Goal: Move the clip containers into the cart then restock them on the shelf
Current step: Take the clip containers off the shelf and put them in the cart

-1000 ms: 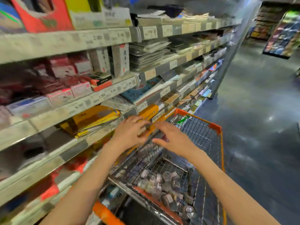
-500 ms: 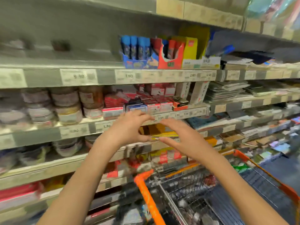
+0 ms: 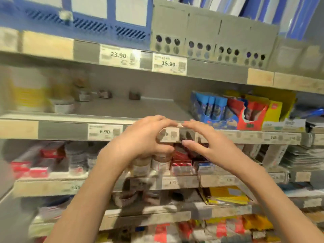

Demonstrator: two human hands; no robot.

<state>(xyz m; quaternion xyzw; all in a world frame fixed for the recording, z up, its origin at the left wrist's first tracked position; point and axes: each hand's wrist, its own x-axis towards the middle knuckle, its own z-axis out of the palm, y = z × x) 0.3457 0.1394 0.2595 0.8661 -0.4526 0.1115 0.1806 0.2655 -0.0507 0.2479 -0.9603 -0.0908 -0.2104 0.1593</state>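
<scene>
Small clear round clip containers (image 3: 158,161) with pale labels stand in a row on the shelf one level below the hands, partly hidden behind the left hand (image 3: 140,139); more of them, blurred, sit further left on the same level. A few small jars (image 3: 84,95) stand far back on the grey metal shelf (image 3: 122,106) above, at its left end, and most of that shelf's board is bare.

Both hands are raised in front of this shelf's front edge, close together, fingertips nearly meeting over a white price tag. The left hand's fingers are curved, thumb underneath, and hold nothing that I can see. The right hand (image 3: 208,142) has its fingers stretched out and slightly apart, thumb below, also holding nothing.

To the right on the shelf stand a blue cardboard display box (image 3: 210,109), a red one (image 3: 249,114) and a yellow box (image 3: 273,111). Red and white packets (image 3: 182,163) lie just right of the clip containers. On the top level are blue plastic baskets (image 3: 105,21) at left and grey cardboard boxes with round holes (image 3: 210,32) at right. Price tags reading 23.90 (image 3: 119,56), 15.90 (image 3: 169,64) and 6.90 (image 3: 104,131) line the edges.
</scene>
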